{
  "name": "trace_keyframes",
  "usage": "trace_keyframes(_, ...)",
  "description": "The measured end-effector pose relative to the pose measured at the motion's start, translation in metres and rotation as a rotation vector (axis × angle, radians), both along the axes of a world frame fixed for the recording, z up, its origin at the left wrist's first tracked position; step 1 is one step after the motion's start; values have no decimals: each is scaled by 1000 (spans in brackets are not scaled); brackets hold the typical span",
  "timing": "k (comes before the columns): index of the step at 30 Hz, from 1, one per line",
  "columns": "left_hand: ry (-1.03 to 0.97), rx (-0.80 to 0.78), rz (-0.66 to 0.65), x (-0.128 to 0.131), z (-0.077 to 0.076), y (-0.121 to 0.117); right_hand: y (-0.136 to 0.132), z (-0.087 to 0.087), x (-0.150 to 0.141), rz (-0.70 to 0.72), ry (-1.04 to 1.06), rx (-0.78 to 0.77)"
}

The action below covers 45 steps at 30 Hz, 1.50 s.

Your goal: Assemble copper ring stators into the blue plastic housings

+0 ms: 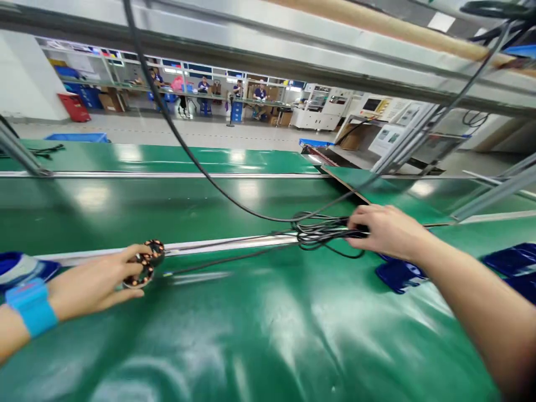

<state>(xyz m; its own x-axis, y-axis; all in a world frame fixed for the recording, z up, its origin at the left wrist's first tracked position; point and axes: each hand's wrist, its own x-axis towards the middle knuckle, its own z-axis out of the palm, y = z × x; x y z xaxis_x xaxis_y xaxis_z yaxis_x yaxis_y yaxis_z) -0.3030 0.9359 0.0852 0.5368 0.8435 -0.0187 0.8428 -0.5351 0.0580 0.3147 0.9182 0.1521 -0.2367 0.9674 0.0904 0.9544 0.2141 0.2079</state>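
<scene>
From here, the right hand is closed on the end of the looped black cables, which stretch leftward above the green table. The left hand, well apart from that bundle, grips two ring-shaped coils, with leads running from beside them toward the loops.
</scene>
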Motion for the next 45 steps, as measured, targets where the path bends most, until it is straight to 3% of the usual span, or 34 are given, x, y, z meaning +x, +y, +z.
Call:
trace_keyframes(3,-16,-193,-45,6,-15,-57,-43,10,33,-45,103,-76)
trace_keyframes(7,-34,-155,-43,7,-42,-107,-79,-4,57,-138,171,-252)
trace_keyframes(10,-26,-138,-19,4,-55,-129,-88,-40,44,-210,219,-316)
trace_keyframes(14,-58,-121,4,-2,-60,-142,-91,-104,6,-267,143,-241)
trace_keyframes(16,-86,-90,-22,-4,-62,-144,-95,-121,-14,-292,63,-217)
trace_keyframes(19,-162,39,-78,-7,-68,-147,-104,-116,-62,-291,77,-82)
trace_keyframes(21,-244,179,-109,-8,-75,-151,-111,-101,-114,-170,266,15)
trace_keyframes(22,-289,245,-134,-8,-78,-153,-114,-94,-145,-66,418,-8)
trace_keyframes(24,-367,334,-205,-7,-84,-157,-116,-85,-214,107,702,-151)
trace_keyframes(27,-448,378,-290,-3,-90,-161,-110,-90,-305,356,922,-393)
trace_keyframes(30,-521,374,-279,-1,-93,-162,-98,-108,-357,519,948,-565)
trace_keyframes(34,-565,304,-248,-1,-92,-161,-87,-133,-375,435,1129,-841)
trace_keyframes(38,-569,298,-266,1,-90,-160,-88,-156,-378,150,1572,-1086)
trace_keyframes(40,-577,288,-264,0,-90,-161,-91,-159,-377,42,1655,-1149)
trace_keyframes(42,-591,247,-256,-3,-88,-161,-91,-151,-372,62,1633,-1134)
trace_keyframes(45,-613,201,-216,-9,-80,-153,-84,-124,-362,211,1486,-798)
